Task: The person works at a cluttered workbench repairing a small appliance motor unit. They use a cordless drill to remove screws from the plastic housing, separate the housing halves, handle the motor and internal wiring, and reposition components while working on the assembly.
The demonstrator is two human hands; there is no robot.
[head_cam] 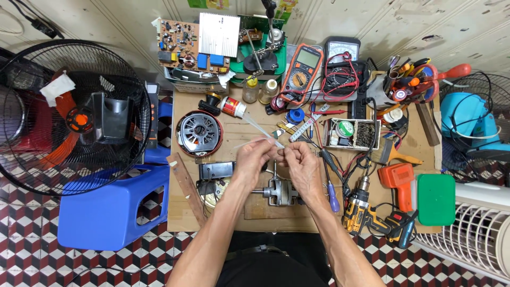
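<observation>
- Motor (278, 191) on the tabletop (234, 215), near edge.
- Drill (357, 204) right of it.
- Multimeter (301, 66) far.
- Fan (69, 114) left, off the tabletop.

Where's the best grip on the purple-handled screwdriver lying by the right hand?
Probably the purple handle of the screwdriver, at the end nearest the person. It lies roughly lengthwise, with the shaft running up toward the cluttered wires and the right hand just left of it. Come from above or the right, where the bench shows a bare strip before the yellow drill, fingers across the handle.

A matt wooden bench (425, 143) bears a bare metal motor (279, 192) and a glossy green plastic box (435, 199).
</observation>
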